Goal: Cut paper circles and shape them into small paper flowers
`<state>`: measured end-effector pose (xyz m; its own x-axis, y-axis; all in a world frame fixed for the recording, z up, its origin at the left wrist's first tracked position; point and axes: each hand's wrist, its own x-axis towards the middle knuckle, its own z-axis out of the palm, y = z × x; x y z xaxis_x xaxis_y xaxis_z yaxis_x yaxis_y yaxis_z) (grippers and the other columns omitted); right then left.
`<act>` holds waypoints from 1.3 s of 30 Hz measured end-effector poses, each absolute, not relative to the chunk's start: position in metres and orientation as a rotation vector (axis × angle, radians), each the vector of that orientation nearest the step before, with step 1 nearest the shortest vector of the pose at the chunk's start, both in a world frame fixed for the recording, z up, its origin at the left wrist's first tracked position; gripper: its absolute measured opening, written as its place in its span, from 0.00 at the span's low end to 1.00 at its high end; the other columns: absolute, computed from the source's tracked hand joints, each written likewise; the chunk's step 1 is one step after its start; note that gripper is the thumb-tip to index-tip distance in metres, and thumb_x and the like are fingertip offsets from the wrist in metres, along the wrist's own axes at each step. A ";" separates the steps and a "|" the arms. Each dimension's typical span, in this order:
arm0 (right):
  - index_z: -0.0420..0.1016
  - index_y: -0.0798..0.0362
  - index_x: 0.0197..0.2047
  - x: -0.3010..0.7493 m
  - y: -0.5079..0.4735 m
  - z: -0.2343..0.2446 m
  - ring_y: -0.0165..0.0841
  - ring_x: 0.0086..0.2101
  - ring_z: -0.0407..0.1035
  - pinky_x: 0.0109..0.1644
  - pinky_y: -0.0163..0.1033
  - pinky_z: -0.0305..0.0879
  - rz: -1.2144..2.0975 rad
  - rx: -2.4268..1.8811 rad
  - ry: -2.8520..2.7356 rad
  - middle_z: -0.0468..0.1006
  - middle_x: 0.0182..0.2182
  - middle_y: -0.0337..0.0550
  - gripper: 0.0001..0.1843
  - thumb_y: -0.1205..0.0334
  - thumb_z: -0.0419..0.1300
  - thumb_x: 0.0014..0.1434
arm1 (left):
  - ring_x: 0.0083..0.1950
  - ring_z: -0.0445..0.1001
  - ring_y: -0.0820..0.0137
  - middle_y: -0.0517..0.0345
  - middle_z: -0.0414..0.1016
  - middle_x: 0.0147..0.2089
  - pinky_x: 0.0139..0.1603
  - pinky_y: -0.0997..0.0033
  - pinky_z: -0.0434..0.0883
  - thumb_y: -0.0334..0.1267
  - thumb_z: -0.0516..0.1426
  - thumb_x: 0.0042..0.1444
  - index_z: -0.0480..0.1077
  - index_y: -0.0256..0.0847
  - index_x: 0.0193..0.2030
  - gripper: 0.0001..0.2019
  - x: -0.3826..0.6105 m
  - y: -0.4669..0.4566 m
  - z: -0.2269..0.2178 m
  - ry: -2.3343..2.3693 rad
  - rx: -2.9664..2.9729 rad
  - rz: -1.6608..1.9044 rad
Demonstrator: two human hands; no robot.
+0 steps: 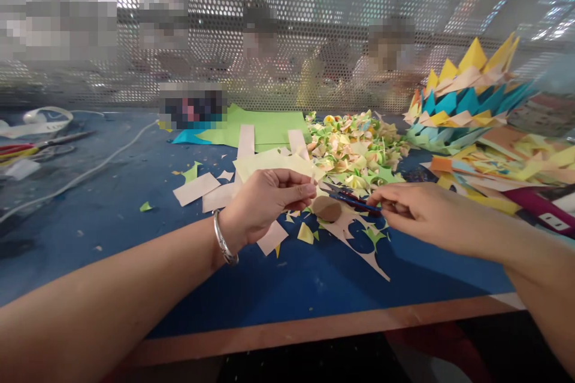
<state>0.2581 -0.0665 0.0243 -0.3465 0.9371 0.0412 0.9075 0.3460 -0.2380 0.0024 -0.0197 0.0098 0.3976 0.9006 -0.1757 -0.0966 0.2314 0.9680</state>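
Observation:
My left hand (272, 200), with a silver bangle at the wrist, pinches a small pale piece of paper between thumb and fingertips. The fingers hide most of that piece. In my right hand (411, 206) is a pair of scissors (354, 198) with dark blades pointing left, towards the pinched paper. Just below the blades a round pinkish paper piece (327, 209) shows; whether it joins the pinched paper I cannot tell. Cut-out pink paper scraps (375, 260) lie under the scissors. Several pale paper strips (196, 189) lie beyond and left of my left hand.
A heap of curled paper pieces (354, 146) sits behind my hands, beside green sheets (274, 125). At right stands a layered folded-paper piece (471, 99) over more paper. A white cord (90, 173) and scissors with red and yellow handles (20, 152) lie left. Perforated metal (287, 87) borders the back.

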 end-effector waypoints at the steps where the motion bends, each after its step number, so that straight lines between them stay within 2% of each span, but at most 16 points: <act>1: 0.75 0.49 0.35 0.258 -0.065 0.025 0.30 0.19 0.63 0.23 0.36 0.55 0.264 -1.695 -2.437 0.72 0.20 0.38 0.07 0.61 0.54 0.59 | 0.28 0.71 0.80 0.61 0.74 0.28 0.34 0.76 0.68 0.26 0.64 0.53 0.75 0.34 0.28 0.04 0.003 -0.019 0.010 0.916 1.103 0.835; 4: 0.74 0.49 0.36 0.258 -0.062 0.032 0.29 0.18 0.61 0.22 0.36 0.53 0.263 -1.748 -2.396 0.68 0.17 0.36 0.08 0.61 0.53 0.60 | 0.29 0.72 0.79 0.60 0.76 0.30 0.36 0.76 0.69 0.27 0.63 0.54 0.76 0.34 0.29 0.04 0.003 -0.017 0.010 0.943 1.053 0.841; 7: 0.73 0.49 0.39 0.257 -0.062 0.039 0.30 0.18 0.60 0.22 0.37 0.53 0.223 -1.782 -2.292 0.68 0.18 0.36 0.10 0.57 0.51 0.62 | 0.29 0.73 0.77 0.58 0.76 0.27 0.37 0.75 0.70 0.30 0.62 0.56 0.76 0.34 0.28 0.06 0.002 -0.016 0.011 0.956 1.031 0.848; 12: 0.70 0.48 0.40 0.248 -0.059 0.040 0.31 0.19 0.60 0.23 0.39 0.54 0.194 -1.616 -2.160 0.71 0.23 0.40 0.12 0.51 0.50 0.64 | 0.28 0.73 0.77 0.57 0.76 0.26 0.33 0.77 0.69 0.32 0.63 0.56 0.76 0.34 0.27 0.07 0.001 -0.014 0.011 0.965 0.999 0.839; 16: 0.70 0.48 0.40 0.235 -0.055 0.036 0.30 0.19 0.59 0.22 0.38 0.54 0.270 -1.474 -2.109 0.69 0.21 0.39 0.10 0.52 0.52 0.64 | 0.28 0.74 0.77 0.58 0.76 0.26 0.34 0.76 0.71 0.32 0.63 0.56 0.75 0.34 0.27 0.08 0.001 -0.012 0.010 0.958 0.967 0.839; 20: 0.71 0.50 0.38 0.225 -0.050 0.032 0.29 0.19 0.60 0.22 0.36 0.55 0.495 -1.414 -2.014 0.68 0.20 0.37 0.10 0.53 0.55 0.63 | 0.29 0.75 0.77 0.58 0.77 0.27 0.35 0.77 0.71 0.31 0.63 0.55 0.75 0.34 0.27 0.07 0.001 -0.011 0.008 0.934 0.935 0.848; 24: 0.73 0.51 0.38 0.219 -0.042 0.028 0.30 0.27 0.67 0.30 0.36 0.62 0.751 -1.332 -1.863 0.75 0.29 0.40 0.10 0.54 0.58 0.62 | 0.29 0.75 0.78 0.59 0.77 0.28 0.36 0.78 0.71 0.31 0.64 0.55 0.76 0.34 0.28 0.05 0.001 -0.012 0.006 0.912 0.929 0.839; 28: 0.75 0.51 0.36 0.210 -0.032 0.026 0.30 0.34 0.66 0.38 0.37 0.61 0.816 -1.219 -1.695 0.73 0.32 0.40 0.08 0.56 0.62 0.58 | 0.29 0.75 0.77 0.58 0.78 0.28 0.36 0.77 0.71 0.33 0.63 0.56 0.76 0.35 0.29 0.06 0.001 -0.013 0.006 0.912 0.964 0.821; 31: 0.74 0.52 0.35 0.202 -0.026 0.022 0.29 0.32 0.65 0.36 0.37 0.61 0.998 -1.137 -1.579 0.72 0.32 0.40 0.04 0.61 0.61 0.58 | 0.28 0.75 0.77 0.59 0.77 0.27 0.34 0.77 0.70 0.34 0.62 0.57 0.74 0.35 0.27 0.09 0.001 -0.015 0.008 0.922 1.028 0.826; 33: 0.71 0.52 0.33 0.198 -0.023 0.018 0.26 0.25 0.60 0.29 0.35 0.57 1.116 -1.115 -1.517 0.68 0.27 0.37 0.04 0.66 0.57 0.59 | 0.28 0.74 0.77 0.59 0.77 0.26 0.33 0.77 0.70 0.34 0.61 0.58 0.74 0.35 0.27 0.09 0.002 -0.017 0.008 0.938 1.088 0.828; 35: 0.68 0.52 0.32 0.195 -0.022 0.013 0.23 0.20 0.51 0.23 0.34 0.48 1.206 -1.109 -1.482 0.60 0.23 0.33 0.06 0.69 0.53 0.60 | 0.28 0.75 0.77 0.59 0.77 0.26 0.32 0.77 0.70 0.34 0.61 0.58 0.75 0.35 0.28 0.08 0.003 -0.018 0.009 0.956 1.144 0.809; 37: 0.67 0.51 0.33 0.193 -0.024 0.009 0.23 0.19 0.44 0.21 0.35 0.40 1.278 -1.108 -1.493 0.53 0.21 0.31 0.06 0.67 0.52 0.62 | 0.28 0.75 0.77 0.58 0.78 0.27 0.32 0.78 0.70 0.34 0.61 0.57 0.75 0.35 0.28 0.08 0.004 -0.019 0.009 0.959 1.197 0.775; 39: 0.67 0.50 0.35 0.193 -0.025 0.006 0.24 0.19 0.43 0.21 0.35 0.39 1.285 -1.124 -1.566 0.51 0.21 0.30 0.04 0.62 0.54 0.64 | 0.28 0.75 0.77 0.57 0.79 0.27 0.32 0.78 0.70 0.35 0.61 0.57 0.75 0.35 0.28 0.08 0.004 -0.020 0.008 0.943 1.252 0.744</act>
<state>0.1925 -0.0254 0.0059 -0.2837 0.9579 0.0448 0.1427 0.0883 -0.9858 0.0042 -0.0201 0.0077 0.4421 0.8795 -0.1760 0.0329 0.1802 0.9831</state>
